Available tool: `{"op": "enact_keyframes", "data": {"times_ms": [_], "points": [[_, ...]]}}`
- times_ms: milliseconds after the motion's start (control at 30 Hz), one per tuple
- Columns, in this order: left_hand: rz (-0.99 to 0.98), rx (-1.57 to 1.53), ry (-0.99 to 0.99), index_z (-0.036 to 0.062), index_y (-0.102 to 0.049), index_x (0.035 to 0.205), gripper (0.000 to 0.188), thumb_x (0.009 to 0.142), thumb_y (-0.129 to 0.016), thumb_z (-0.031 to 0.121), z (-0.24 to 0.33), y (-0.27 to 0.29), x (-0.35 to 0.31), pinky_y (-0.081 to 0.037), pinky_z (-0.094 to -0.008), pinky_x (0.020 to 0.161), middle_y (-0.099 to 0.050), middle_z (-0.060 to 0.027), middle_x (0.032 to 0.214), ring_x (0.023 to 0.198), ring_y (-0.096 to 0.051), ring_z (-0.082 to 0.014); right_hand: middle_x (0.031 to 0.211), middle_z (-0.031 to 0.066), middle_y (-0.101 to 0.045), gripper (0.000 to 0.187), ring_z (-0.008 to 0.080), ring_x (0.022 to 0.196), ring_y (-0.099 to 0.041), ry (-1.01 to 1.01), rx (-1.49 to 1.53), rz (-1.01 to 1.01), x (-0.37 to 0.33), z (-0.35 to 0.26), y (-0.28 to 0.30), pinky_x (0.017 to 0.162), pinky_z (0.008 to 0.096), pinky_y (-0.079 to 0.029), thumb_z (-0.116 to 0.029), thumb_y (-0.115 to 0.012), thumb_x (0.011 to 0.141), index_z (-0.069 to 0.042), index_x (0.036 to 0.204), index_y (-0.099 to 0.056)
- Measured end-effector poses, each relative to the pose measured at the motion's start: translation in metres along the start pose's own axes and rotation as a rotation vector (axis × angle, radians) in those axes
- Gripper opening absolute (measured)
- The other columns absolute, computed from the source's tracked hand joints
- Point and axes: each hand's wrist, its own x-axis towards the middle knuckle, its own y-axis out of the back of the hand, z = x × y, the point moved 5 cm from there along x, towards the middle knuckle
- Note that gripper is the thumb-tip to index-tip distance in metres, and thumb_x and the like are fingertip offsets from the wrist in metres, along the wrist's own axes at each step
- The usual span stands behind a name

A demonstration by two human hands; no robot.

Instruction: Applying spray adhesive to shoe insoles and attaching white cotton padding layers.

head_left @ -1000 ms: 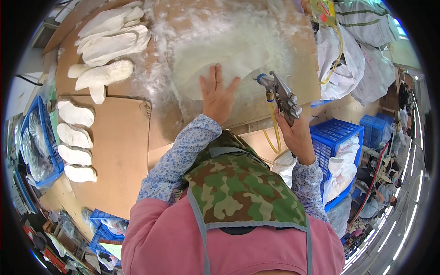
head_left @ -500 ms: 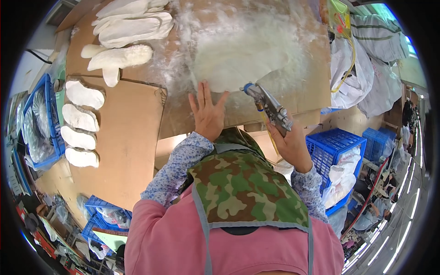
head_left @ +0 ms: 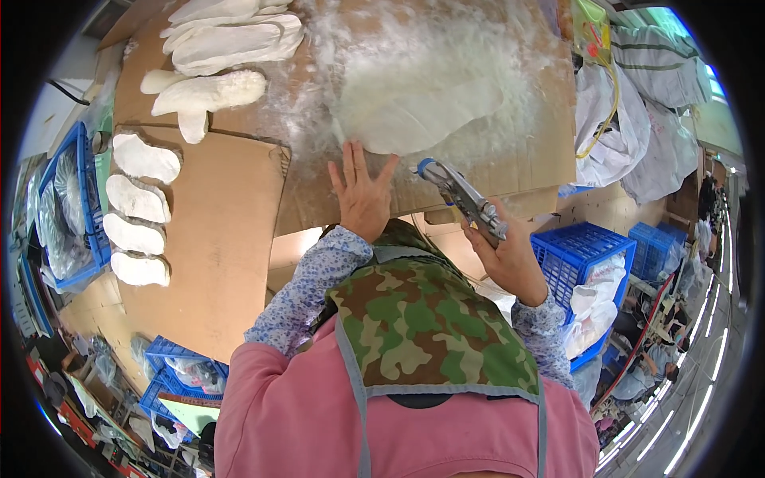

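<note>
My right hand [head_left: 510, 259] is wrapped round a metal spray gun [head_left: 470, 199] with a blue ring at its nozzle. The nozzle points up and left, toward a pale, insole-shaped sheet [head_left: 422, 115] on the cardboard. My left hand [head_left: 364, 191] lies with fingers spread, its fingertips at the sheet's near left edge. White fluffy fibre or dried spray [head_left: 526, 119] coats the cardboard around the sheet, and its outline is hazy.
White insole-shaped pieces [head_left: 239, 44] are stacked at the far left, with a fluffy one [head_left: 211, 92] nearer. Several small white pieces [head_left: 147, 159] line a cardboard sheet [head_left: 215, 255]. Blue crates [head_left: 586, 247] stand right and left. A yellow hose [head_left: 610, 119] hangs beside white sacks.
The spray gun's nozzle has shifted slightly right and toward me, and its angle has changed a little. My left hand stays nearly in place at the sheet's edge.
</note>
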Motion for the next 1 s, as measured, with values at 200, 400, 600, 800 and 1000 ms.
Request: {"op": "enact_keyframes", "data": {"times_ms": [200,400,600,800,1000], "points": [[0.038,0.037,0.002,0.0248,-0.049,0.14,0.063,0.082,-0.059,0.005,0.001,0.0,-0.001,-0.011,-0.0648,0.112,-0.019,-0.028,0.153,0.144,-0.014,-0.0443,0.079,0.0214,-0.063,0.025,0.0367,0.068,-0.061,0.033,-0.005,0.157,-0.011,0.027,0.021,0.06,0.0386,-0.047,-0.01,-0.063,0.09,0.0,0.112,-0.056],[0.038,0.091,0.01,0.0252,-0.047,0.142,0.06,0.085,-0.058,0.008,0.002,0.001,-0.001,-0.012,-0.065,0.111,-0.019,-0.028,0.153,0.145,-0.014,-0.0439,0.078,0.0194,-0.064,0.028,0.0356,0.067,-0.061,0.038,-0.005,0.296,-0.011,0.053,0.039,0.061,0.0386,-0.048,-0.014,-0.065,0.09,0.001,0.112,-0.056],[0.041,0.079,0.017,0.0256,-0.045,0.144,0.06,0.087,-0.056,0.009,0.002,0.0,-0.002,-0.011,-0.0646,0.112,-0.019,-0.0282,0.153,0.145,-0.014,-0.0439,0.08,0.0192,-0.062,0.024,0.0314,0.069,-0.061,0.009,-0.015,0.326,-0.014,0.053,0.038,0.063,0.0366,-0.048,-0.011,-0.063,0.091,0.001,0.11,-0.055],[0.048,0.077,0.024,0.0253,-0.046,0.143,0.059,0.087,-0.055,0.008,0.002,0.0,-0.002,-0.01,-0.0636,0.113,-0.019,-0.0269,0.154,0.145,-0.014,-0.0432,0.086,0.0214,-0.063,0.025,0.0385,0.075,-0.061,0.066,0.046,0.173,-0.005,0.019,0.016,0.066,0.0389,-0.048,-0.008,-0.061,0.091,0.0,0.112,-0.052],[0.063,0.077,0.025,0.0248,-0.048,0.141,0.06,0.085,-0.055,0.005,0.003,0.002,-0.002,-0.011,-0.0635,0.113,-0.019,-0.0266,0.154,0.145,-0.015,-0.0428,0.089,0.0221,-0.062,0.028,0.0418,0.08,-0.059,0.096,0.018,0.096,0.005,0.004,0.01,0.071,0.0414,-0.047,-0.008,-0.061,0.091,-0.001,0.116,-0.051]]}}
